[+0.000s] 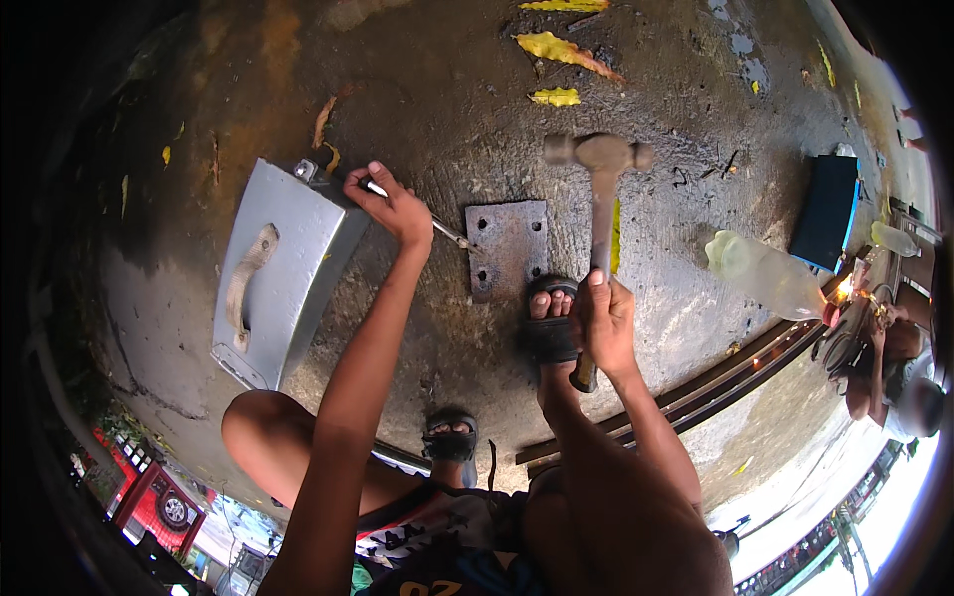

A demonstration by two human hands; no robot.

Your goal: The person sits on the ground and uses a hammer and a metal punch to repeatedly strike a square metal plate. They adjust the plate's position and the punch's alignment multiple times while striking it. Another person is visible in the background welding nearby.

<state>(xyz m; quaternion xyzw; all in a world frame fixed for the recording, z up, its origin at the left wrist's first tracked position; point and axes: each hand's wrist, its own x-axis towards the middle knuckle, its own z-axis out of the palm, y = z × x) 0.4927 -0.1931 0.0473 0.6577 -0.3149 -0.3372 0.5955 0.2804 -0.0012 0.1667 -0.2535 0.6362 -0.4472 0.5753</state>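
A rusty rectangular metal plate [507,253] with holes near its corners lies flat on the concrete in front of me. My left hand [393,209] is closed around a thin metal rod [452,232], whose lower end points at the plate's left edge; I cannot tell whether they touch. In my right hand [606,323] is a hammer [601,209], gripped by its handle, with its rounded worn head raised beyond the plate. The toes of my right foot, in a black sandal [549,338], are at the plate's near right corner.
Left of my hand stands a grey metal box [288,268] with a pale handle. At right are a large plastic bottle [765,273], a dark blue-edged object [827,212] and long metal bars [686,397]. Beyond them another person [889,368] works near bright sparks. Yellow leaves [556,50] lie ahead.
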